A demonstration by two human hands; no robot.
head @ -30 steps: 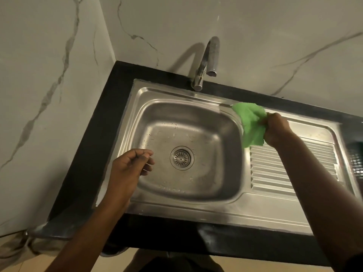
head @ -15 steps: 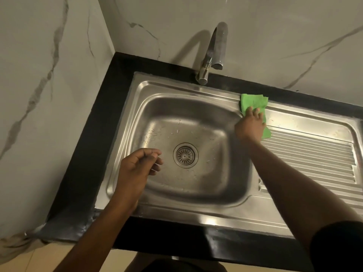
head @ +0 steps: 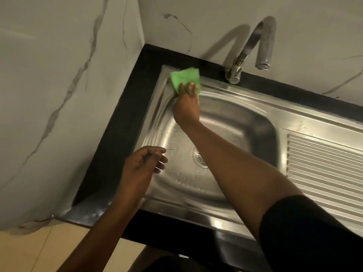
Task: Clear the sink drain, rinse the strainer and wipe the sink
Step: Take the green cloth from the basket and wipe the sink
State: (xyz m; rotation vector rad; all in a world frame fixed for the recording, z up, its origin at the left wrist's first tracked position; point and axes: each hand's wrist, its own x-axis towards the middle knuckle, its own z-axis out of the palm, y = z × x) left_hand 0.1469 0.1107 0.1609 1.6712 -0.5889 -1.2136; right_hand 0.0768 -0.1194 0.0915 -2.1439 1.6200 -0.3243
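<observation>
Noted white grey-veined marble wall [head: 59, 95], black stone counter [head: 125, 118], inset stainless steel sink [head: 294, 118]. Logged right hand [head: 186, 107] flat, pressing folded green cloth [head: 182, 76] on sink rim at 11 o'clock; left hand [head: 141, 167] loosely curled, empty, at 8 o'clock. Saw round metal drain strainer [head: 198, 157] seated at centre.

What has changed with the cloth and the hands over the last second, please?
The right hand carried the green cloth leftward along the back rim of the sink, from beside the drainboard, past the faucet, to the back left corner. It first gripped the cloth bunched and now presses it flat. The left hand stayed over the basin's front left, holding nothing, and the strainer stayed in the drain.
</observation>
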